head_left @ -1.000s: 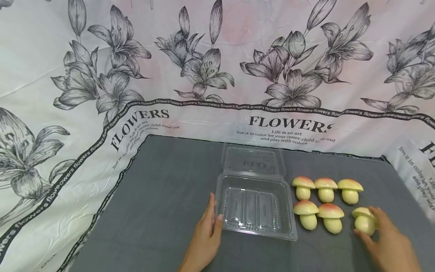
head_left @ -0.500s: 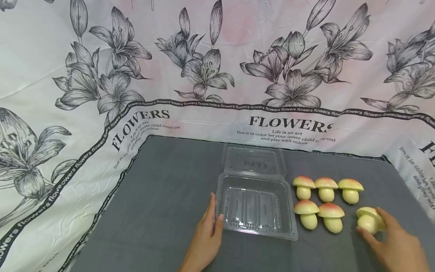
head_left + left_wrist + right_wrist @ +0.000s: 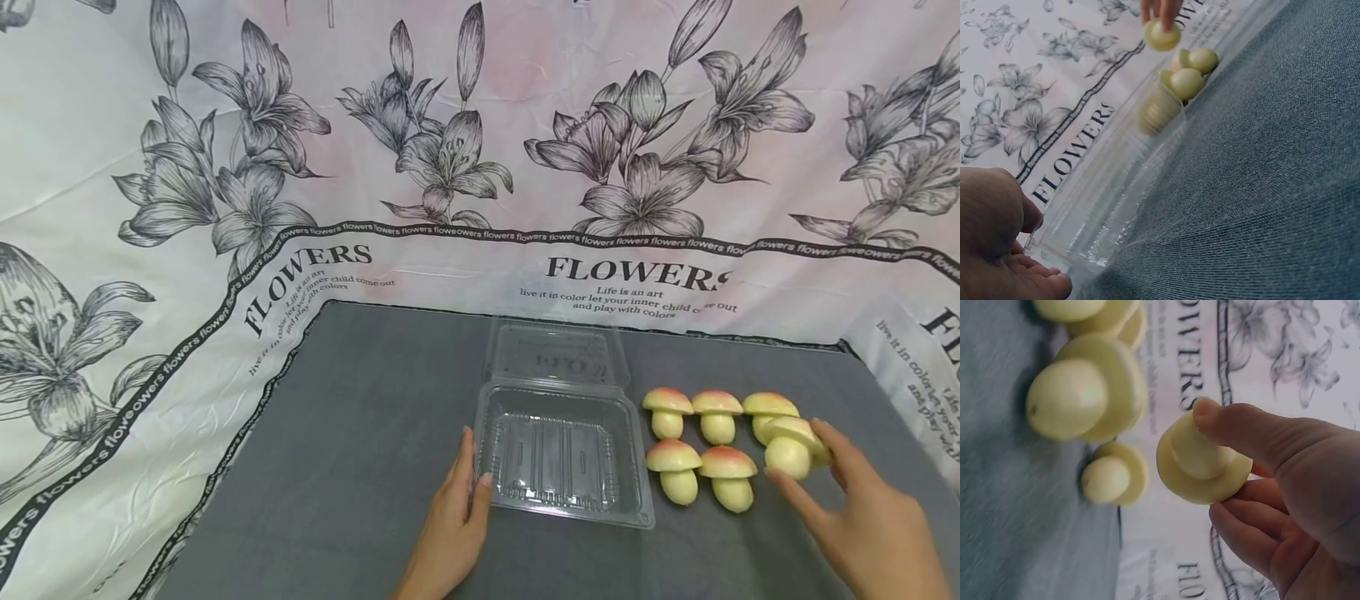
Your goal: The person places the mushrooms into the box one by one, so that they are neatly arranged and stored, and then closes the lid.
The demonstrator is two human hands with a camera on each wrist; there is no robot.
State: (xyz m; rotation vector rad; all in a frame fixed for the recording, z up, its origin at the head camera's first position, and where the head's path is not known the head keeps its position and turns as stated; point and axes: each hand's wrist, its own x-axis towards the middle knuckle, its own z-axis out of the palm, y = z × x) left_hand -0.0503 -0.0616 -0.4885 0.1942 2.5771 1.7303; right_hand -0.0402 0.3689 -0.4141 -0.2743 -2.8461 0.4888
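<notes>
My right hand point(image 3: 873, 508) pinches a toy mushroom point(image 3: 1200, 453) between thumb and fingers, raised off the table. It has a pale yellow stem and cap, and in the head view it overlaps the right-hand mushroom of the back row. My left hand point(image 3: 450, 521) holds the left rim of a clear plastic clamshell container point(image 3: 641, 508), thumb over the edge and fingers along the outside. The container's lid point(image 3: 558, 354) lies folded back behind it, and nothing sits inside.
Several more yellow mushrooms with reddish caps, such as one in the front row point(image 3: 731, 492), stand in two rows right of the container. Grey cloth point(image 3: 360, 433) covers the table. A white flower-printed curtain point(image 3: 450, 275) hangs along the back and sides.
My right hand first drew the mushroom slightly right, then lifted it up and back to the left, towards the back row. My left hand and the container stay put.
</notes>
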